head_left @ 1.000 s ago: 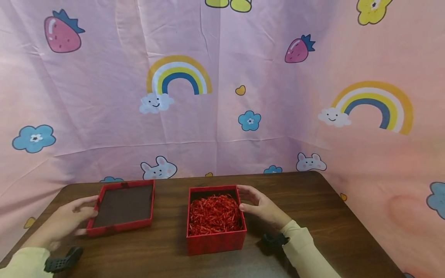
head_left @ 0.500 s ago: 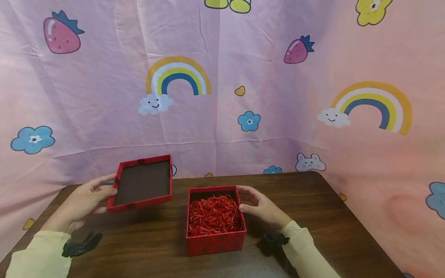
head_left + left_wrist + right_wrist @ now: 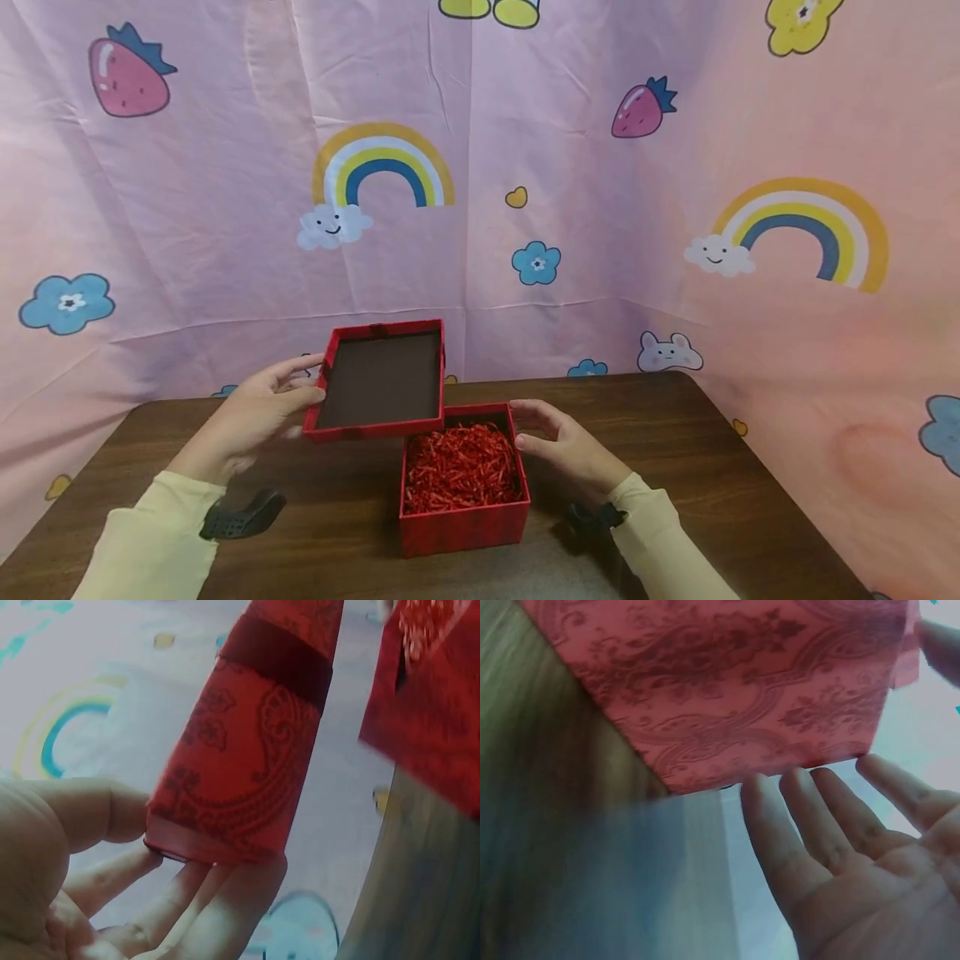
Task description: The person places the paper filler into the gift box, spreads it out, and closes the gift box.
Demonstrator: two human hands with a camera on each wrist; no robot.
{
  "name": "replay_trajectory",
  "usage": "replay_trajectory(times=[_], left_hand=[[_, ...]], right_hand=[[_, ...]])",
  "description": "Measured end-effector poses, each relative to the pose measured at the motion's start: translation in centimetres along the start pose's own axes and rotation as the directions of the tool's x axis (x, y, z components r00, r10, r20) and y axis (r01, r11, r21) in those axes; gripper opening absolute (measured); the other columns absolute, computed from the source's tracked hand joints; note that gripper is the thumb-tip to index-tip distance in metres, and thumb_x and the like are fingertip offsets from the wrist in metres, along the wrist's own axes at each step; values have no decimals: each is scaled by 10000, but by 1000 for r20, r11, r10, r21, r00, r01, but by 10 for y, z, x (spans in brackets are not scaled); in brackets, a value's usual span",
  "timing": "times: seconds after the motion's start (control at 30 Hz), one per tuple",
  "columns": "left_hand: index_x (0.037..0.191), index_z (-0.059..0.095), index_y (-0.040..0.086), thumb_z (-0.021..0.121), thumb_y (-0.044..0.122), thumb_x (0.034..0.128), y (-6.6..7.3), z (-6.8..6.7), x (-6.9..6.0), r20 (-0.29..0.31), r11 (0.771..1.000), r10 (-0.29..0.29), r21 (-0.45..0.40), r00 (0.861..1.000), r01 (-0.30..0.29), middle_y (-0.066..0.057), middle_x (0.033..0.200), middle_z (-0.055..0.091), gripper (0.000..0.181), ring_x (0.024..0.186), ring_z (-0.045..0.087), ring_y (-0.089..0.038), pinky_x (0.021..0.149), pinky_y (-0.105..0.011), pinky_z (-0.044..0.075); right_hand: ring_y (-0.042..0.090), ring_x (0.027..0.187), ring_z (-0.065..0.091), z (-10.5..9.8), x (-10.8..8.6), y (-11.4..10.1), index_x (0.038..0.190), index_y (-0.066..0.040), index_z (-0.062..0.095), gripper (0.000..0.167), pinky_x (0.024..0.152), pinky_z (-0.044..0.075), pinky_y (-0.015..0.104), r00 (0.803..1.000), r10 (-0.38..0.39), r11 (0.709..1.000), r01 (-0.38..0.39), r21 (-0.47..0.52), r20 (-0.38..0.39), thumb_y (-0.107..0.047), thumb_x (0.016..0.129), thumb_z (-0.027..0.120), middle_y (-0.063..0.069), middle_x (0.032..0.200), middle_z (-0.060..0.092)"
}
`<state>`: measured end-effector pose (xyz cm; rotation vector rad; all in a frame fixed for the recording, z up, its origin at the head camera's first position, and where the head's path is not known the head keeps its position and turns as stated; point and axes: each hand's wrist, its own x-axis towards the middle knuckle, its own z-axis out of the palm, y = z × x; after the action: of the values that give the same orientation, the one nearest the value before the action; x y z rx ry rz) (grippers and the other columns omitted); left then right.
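A red box lid (image 3: 386, 379) with a dark inside hangs tilted in the air, its inside facing me. My left hand (image 3: 255, 417) pinches its left edge between thumb and fingers; the left wrist view shows the lid's patterned side wall (image 3: 240, 757) up close. To the right and lower stands the open red box (image 3: 465, 531), filled with shredded red paper (image 3: 461, 467). The lid overlaps the box's back left corner in the head view. My right hand (image 3: 573, 450) touches the box's right side, fingertips along its edge and fingers fairly straight in the right wrist view.
The box stands on a dark wood-grain table (image 3: 675, 500). Behind and to the right hangs a pink and lilac cloth (image 3: 555, 150) printed with rainbows, strawberries and flowers. Dark straps (image 3: 243, 515) circle both wrists.
My left hand has lifted the lid off the table on the left and carried it up and right, toward the box. The right hand and the box have stayed in place.
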<state>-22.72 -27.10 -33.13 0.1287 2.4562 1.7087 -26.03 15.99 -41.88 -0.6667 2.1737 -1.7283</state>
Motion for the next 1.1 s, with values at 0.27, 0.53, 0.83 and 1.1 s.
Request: replay_trajectory(times=[0.27,0.53,0.83,1.1], left_hand=[[1638,307,169,656,211,1015,27,28,10,-7,999,28,-34,1000,-28,-241,1470,516,715,1130,615,-171,729,-371,592],[1619,340,146,640,151,1015,39,64,12,-15,998,37,-50,999,-38,-253,1448,522,674,1104,654,-251,738,-369,603],[1572,427,192,652,120,1012,39,97,3,-217,973,231,63,948,-223,-179,1400,546,607,1256,615,-332,946,-481,551],[1494,523,82,667,76,1002,28,113,-2,-300,919,384,36,873,-392,-137,1402,593,513,1295,567,-265,976,-190,515]], right_hand=[[345,1310,591,-3,6,-42,1447,-106,542,422,1052,522,440,987,-130,989,121,-90,-97,-189,1043,633,140,1418,605],[332,1235,632,3,9,-69,1468,-53,542,449,1002,555,388,980,-154,978,134,-158,-123,-196,1050,621,132,1363,643],[319,1226,625,6,-2,-80,1512,-119,538,510,1011,535,503,967,-112,981,72,-179,-227,-304,1043,616,107,1396,635],[347,1336,565,3,-11,-80,1571,-110,438,517,1097,453,578,957,-227,970,205,-131,-183,-268,1086,523,158,1508,545]])
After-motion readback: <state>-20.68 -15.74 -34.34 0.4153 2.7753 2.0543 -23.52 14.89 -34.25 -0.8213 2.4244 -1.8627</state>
